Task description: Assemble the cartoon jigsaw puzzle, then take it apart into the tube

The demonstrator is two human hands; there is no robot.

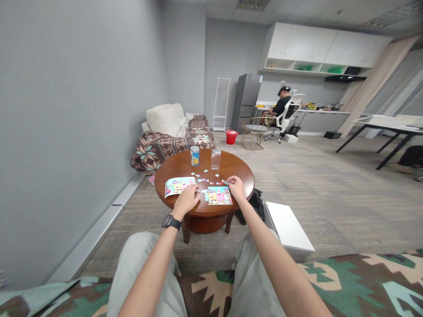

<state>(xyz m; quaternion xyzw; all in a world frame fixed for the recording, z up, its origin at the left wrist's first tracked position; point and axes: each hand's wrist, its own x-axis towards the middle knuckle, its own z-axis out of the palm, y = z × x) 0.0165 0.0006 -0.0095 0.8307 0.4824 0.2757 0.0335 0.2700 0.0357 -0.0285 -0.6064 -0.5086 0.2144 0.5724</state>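
Note:
On a round brown table (172, 169) lies a partly assembled cartoon jigsaw puzzle (217, 196), with several loose puzzle pieces (200, 180) scattered along its far and left sides. My left hand (187, 200) rests between the puzzle and a printed picture sheet (176, 186), fingers loosely bent and apart, with nothing visible in them. The sheet's left edge curls. At the puzzle's far right corner, my right hand (235, 187) has thumb and forefinger pinched together at a small puzzle piece; the fingers partly cover it.
A jar with a blue label (194, 157) and a clear jar (216, 160) stand towards the table's far side. Beyond are a covered sofa (165, 147), a red bucket (231, 137) and a seated person (280, 105). A white box (289, 224) lies right of the table.

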